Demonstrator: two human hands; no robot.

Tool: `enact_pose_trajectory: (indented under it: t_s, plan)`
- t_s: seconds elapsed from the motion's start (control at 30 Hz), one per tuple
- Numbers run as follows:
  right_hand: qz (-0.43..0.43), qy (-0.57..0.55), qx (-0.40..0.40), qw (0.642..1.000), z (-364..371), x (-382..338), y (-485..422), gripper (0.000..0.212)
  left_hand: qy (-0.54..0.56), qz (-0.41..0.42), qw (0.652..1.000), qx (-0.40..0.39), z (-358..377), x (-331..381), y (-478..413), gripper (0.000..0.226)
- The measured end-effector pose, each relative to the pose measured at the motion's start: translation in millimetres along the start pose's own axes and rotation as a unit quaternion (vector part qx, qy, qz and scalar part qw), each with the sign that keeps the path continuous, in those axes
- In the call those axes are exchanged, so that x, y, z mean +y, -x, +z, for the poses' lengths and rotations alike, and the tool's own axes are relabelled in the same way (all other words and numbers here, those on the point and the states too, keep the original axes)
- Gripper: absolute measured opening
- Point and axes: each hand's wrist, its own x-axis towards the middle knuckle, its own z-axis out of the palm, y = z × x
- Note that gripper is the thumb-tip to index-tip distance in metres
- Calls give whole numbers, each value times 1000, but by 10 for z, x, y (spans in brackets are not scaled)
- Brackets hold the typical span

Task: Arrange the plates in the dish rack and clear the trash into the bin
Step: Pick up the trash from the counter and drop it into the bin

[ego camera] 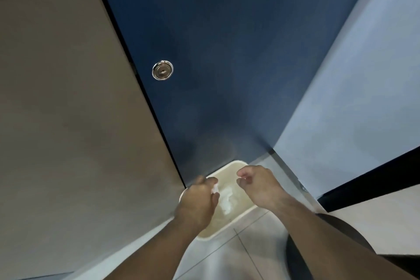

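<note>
Bin [229, 171] stands on the floor [250, 245], mouth up, hard against the foot of the blue door [227, 52]. As far as I can judge, its long axis runs along the door foot, lower left to upper right in my view. White trash [227, 200] lies inside, blurred.

Left hand [197, 202] hangs over the bin's left corner, fingers curled, pinching a white scrap [215, 188]; motion blur hides the detail of the grip. Right hand [256, 184] hangs over the right rim, fingers loosely curled, holding nothing I can see. The left hand and forearm hide the rim's left side.

I cannot identify the dark round shape [318, 245] at lower right, which is cut off.

Open floor lies on the bin's near side. The door, a grey panel [56, 98] and a pale wall [352, 98] close off the rest.
</note>
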Motion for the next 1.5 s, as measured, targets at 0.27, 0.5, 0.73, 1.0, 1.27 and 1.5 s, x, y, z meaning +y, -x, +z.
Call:
enact_pose_trajectory:
  t_s: [0.27, 0.5, 0.73, 1.0, 1.27, 1.5]
  plan:
    - [-36, 11, -7, 999, -215, -127, 127, 33, -30, -34, 993, -104, 48, 41, -121, 53]
    - [-75, 65, 21, 995, -823, -656, 629, 33, -21, 31, 999, -37, -1071, 541, 148, 28]
    - [-114, 30, 78, 990, -1969, -1724, 1521, 32, -48, 107, 993, 2, -2592, 1495, 634, 20]
    - [-165, 22, 115, 979, -2988, -2719, 2366, 30, -21, 168, 984, 56, -4023, 2323, 1284, 17]
    - [-200, 39, 175, 963, -3647, -3567, 2850, 25, -3, 184, 976, 116, -5145, 2753, 1549, 32]
    - [-221, 55, 193, 954, -3973, -3884, 2793, 23, -50, 155, 974, 157, -5651, 2809, 1422, 33]
